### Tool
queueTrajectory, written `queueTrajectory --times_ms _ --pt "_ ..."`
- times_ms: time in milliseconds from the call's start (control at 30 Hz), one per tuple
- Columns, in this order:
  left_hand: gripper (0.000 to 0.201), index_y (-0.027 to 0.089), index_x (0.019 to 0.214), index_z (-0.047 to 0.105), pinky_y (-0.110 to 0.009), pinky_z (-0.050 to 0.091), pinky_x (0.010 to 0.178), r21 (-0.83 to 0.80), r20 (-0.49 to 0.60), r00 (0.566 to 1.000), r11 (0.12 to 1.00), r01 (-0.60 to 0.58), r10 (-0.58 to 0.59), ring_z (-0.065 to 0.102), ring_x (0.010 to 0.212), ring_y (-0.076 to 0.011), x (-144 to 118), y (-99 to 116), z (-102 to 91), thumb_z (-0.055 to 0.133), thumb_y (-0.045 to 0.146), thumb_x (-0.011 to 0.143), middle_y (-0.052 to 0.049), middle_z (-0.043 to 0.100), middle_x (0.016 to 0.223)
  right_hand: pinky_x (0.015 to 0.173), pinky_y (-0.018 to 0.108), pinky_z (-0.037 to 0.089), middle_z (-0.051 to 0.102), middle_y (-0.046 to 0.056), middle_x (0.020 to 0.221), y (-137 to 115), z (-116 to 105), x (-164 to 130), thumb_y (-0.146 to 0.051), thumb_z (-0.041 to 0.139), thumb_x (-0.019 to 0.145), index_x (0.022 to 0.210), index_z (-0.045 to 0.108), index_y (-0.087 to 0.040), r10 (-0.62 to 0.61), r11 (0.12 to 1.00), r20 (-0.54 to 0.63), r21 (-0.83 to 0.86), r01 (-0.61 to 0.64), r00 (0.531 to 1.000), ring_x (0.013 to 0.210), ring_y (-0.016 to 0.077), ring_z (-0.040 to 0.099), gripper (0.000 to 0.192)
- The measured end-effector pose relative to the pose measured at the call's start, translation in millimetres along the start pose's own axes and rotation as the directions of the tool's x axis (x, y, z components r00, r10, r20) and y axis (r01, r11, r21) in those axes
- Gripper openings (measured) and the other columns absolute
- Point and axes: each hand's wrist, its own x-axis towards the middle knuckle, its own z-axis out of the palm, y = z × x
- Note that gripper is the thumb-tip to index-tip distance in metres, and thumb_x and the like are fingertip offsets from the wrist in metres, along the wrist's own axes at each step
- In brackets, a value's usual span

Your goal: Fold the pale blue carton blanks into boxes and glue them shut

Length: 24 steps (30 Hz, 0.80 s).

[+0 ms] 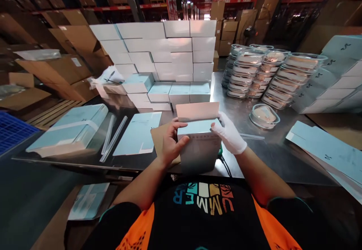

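A pale blue and white carton stands in front of my chest at the table's near edge, its far flap raised. My bare left hand grips its left side, thumb on the near face and fingers over the top edge. My right hand, in a white glove with the thumb tip uncovered, holds the right side. Both hands are closed on the carton. A brown cardboard piece lies by my left hand. Behind the carton's right side, a green object with a dark cord is partly hidden.
White boxes are stacked across the back. Clear round containers stand in piles at right, with a single one nearer. Flat blue cartons, a strapped bundle and clear strips lie left; more flat cartons lie right.
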Motion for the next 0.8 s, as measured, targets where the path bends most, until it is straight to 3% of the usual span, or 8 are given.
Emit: queueTrajectory --times_ms 133,300,400,500,600,667,733,800 --pt "0.057 0.027 0.112 0.063 -0.043 0.058 0.105 -0.119 -0.048 0.995 0.989 -0.092 0.087 0.076 0.119 -0.0273 4 -7 -1.3 0.092 0.067 0.083 -0.008 0.073 0.119 0.133 0.058 0.039 0.062 0.019 0.164 18 -13 -15 -0.079 0.094 0.073 0.129 0.072 -0.025 -0.128 0.987 0.102 -0.085 0.137 0.987 0.159 0.038 0.053 0.082" --pt "0.031 0.027 0.102 0.08 -0.048 0.062 0.103 -0.025 0.126 0.974 0.982 -0.187 0.189 0.078 0.114 -0.028 11 -7 -16.0 0.085 0.057 0.094 -0.009 0.077 0.113 0.13 0.057 0.046 0.063 0.013 0.165 29 -19 -27 -0.051 0.076 0.105 0.123 0.081 -0.031 -0.294 0.943 0.184 -0.103 0.316 0.938 0.156 0.0305 0.059 0.028" --pt "0.023 0.029 0.103 0.084 -0.05 0.063 0.103 0.024 0.195 0.951 0.968 -0.249 0.239 0.078 0.115 -0.0293 19 8 -28.2 0.083 0.05 0.097 -0.01 0.078 0.114 0.126 0.056 0.052 0.068 0.011 0.16 27 -18 -29 -0.038 0.071 0.109 0.126 0.083 -0.034 -0.386 0.899 0.2 -0.135 0.416 0.9 0.147 0.0283 0.066 0.021" --pt "0.027 0.03 0.112 0.083 -0.058 0.058 0.115 0.2 0.45 0.87 0.926 -0.32 0.204 0.072 0.132 -0.0365 33 33 -35.1 0.087 0.048 0.092 -0.012 0.078 0.128 0.129 0.056 0.048 0.056 0.011 0.173 23 -9 -32 -0.031 0.067 0.109 0.146 0.075 -0.036 -0.452 0.828 0.258 -0.237 0.509 0.854 0.156 0.0296 0.058 0.038" --pt "0.054 0.034 0.133 0.079 -0.063 0.053 0.119 0.34 0.681 0.724 0.828 -0.446 0.11 0.068 0.136 -0.043 47 57 -34.2 0.092 0.052 0.084 -0.013 0.075 0.144 0.135 0.055 0.039 0.032 0.012 0.187 22 -1 -29 -0.038 0.07 0.107 0.177 0.039 -0.034 -0.467 0.754 0.415 -0.274 0.597 0.78 0.17 0.031 0.039 0.076" --pt "0.065 0.036 0.142 0.076 -0.062 0.057 0.113 0.367 0.74 0.669 0.792 -0.488 0.069 0.073 0.123 -0.0425 55 68 -33.4 0.092 0.054 0.082 -0.013 0.078 0.139 0.137 0.051 0.037 0.025 0.015 0.189 28 -11 -20 -0.052 0.072 0.105 0.183 0.019 -0.029 -0.412 0.767 0.461 -0.289 0.573 0.785 0.172 0.0316 0.035 0.098" --pt "0.074 0.039 0.147 0.072 -0.061 0.058 0.112 0.414 0.672 0.733 0.767 -0.49 0.106 0.075 0.118 -0.0408 62 73 -36.5 0.095 0.052 0.078 -0.01 0.079 0.137 0.137 0.049 0.037 0.027 0.018 0.188 41 -43 -7 -0.059 0.07 0.105 0.182 0.02 -0.023 -0.304 0.796 0.335 -0.426 0.431 0.892 0.171 0.0322 0.036 0.098" --pt "0.091 0.042 0.157 0.063 -0.062 0.053 0.121 0.444 0.404 0.881 0.789 -0.425 0.247 0.07 0.132 -0.0396 68 72 -43.9 0.098 0.047 0.072 -0.005 0.072 0.148 0.139 0.053 0.029 0.032 0.023 0.185 61 -94 2 -0.053 0.067 0.107 0.172 0.042 -0.014 -0.181 0.749 -0.006 -0.65 0.133 0.984 0.171 0.0347 0.034 0.08"
